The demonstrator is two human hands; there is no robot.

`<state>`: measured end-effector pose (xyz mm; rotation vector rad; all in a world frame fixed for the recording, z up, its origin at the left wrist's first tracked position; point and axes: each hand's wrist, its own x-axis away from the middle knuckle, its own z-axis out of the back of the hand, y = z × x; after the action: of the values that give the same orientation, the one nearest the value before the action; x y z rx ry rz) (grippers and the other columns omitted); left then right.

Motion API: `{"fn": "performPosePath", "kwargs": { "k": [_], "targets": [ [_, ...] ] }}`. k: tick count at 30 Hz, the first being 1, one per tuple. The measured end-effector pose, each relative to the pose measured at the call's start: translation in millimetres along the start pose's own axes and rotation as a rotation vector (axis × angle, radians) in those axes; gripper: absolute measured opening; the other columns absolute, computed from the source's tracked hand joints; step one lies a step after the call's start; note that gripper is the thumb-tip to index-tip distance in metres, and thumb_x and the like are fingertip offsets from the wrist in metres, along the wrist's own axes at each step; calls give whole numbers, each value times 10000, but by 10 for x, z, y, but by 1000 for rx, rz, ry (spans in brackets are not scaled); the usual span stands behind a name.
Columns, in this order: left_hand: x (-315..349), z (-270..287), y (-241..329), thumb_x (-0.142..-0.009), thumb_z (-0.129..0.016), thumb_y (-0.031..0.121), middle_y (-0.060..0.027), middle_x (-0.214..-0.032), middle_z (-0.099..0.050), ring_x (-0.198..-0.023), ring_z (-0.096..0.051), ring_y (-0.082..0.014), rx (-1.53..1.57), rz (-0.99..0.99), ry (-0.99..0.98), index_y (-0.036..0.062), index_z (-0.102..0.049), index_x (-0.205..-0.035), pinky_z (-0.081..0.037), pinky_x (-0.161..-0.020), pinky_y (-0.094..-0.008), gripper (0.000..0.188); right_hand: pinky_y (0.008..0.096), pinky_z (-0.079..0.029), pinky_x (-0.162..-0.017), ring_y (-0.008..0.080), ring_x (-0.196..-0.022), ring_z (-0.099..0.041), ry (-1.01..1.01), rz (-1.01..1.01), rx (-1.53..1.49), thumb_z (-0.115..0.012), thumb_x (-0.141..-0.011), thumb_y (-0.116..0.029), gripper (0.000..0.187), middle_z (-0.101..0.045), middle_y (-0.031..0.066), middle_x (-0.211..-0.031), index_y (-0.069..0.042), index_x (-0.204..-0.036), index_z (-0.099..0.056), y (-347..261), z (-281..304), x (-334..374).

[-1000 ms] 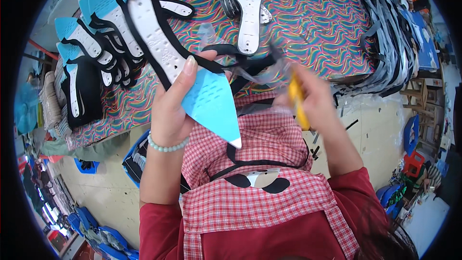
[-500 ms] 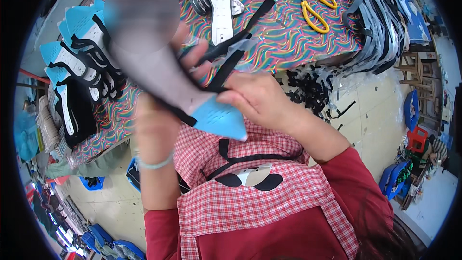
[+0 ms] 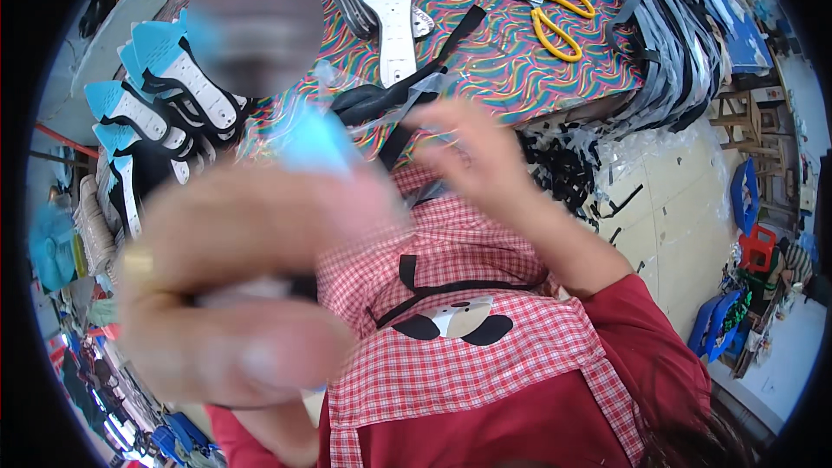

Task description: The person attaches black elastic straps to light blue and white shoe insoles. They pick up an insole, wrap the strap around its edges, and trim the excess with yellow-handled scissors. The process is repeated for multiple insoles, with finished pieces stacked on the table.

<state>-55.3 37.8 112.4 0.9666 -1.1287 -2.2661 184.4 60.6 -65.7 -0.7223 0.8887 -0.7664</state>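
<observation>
My left hand (image 3: 234, 234), large and smeared by motion close to the camera, is wrapped round a shoe insole. The insole's blue end (image 3: 316, 140) shows beyond the fingers; most of the rest is hidden by the hand. My right hand (image 3: 472, 152) is apart from the insole, its fingers parted and somewhat blurred. Beside its fingertips, a black strap (image 3: 396, 146) hangs at the table's near edge. Another black strip (image 3: 455, 39) lies on the table with clear plastic film (image 3: 420, 91) next to it.
On the patterned tabletop (image 3: 485, 69) lie yellow-handled scissors (image 3: 555, 13) and a blue-and-white insole (image 3: 394, 17). Several more insoles (image 3: 195, 78) are stacked at left. Grey and black strips (image 3: 676, 52) hang over the right edge; black scraps (image 3: 563, 160) lie below. A blurred round patch hides part of the far left.
My left hand has swung up close to the camera, turning the insole with it. The right hand has let go of the insole's blue end, and its fingers have spread.
</observation>
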Motion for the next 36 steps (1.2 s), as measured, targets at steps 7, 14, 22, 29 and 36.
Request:
{"fn": "performPosePath", "kwargs": {
  "k": [7,14,22,29,36],
  "targets": [
    [569,1327,-1275,-802,-671,257,-90,-1410,-448,-1393,-263,-284,-1414,622,-354,113,-519,-1314,-127,-1147,-473,553,344,-501,-656,264,-780,-619,119,-77,360,-684,-804,-190,292,-580,112,-968,-70,-1062,-621,315,172,-322],
    [-261,-153,-1551,-958,-521,303,-86,-953,-686,-826,-618,-157,-309,761,206,1,-673,-1035,-482,-747,-282,346,339,-503,-622,254,-715,-615,225,30,108,-666,-786,-46,140,-607,101,-794,-58,-926,-670,518,94,-219],
    [-545,-893,-1509,-962,-518,304,-53,-821,-649,-807,-635,-150,941,865,226,19,-614,-933,-511,-743,-277,302,324,-520,-744,233,-841,-665,-112,156,-450,-586,-816,11,183,-692,108,-945,-14,-976,-669,-168,308,17],
    [601,356,-1405,-920,-524,47,-84,-940,-601,-919,-580,-211,1058,86,803,-19,-490,-1195,-432,-918,-368,285,372,-498,-768,316,-882,-631,-197,-589,310,-589,-876,-161,192,-654,146,-955,-51,-1013,-666,603,1131,1639],
    [3486,1757,-910,-934,-501,34,-48,-757,-471,-583,-404,-107,853,-17,1304,-43,-510,-1053,-408,-586,-233,142,403,-492,-864,324,-1020,-620,-557,-1750,1198,-551,-857,-213,267,-644,168,-1113,-93,-1062,-673,1401,3577,5607]
  ]
}}
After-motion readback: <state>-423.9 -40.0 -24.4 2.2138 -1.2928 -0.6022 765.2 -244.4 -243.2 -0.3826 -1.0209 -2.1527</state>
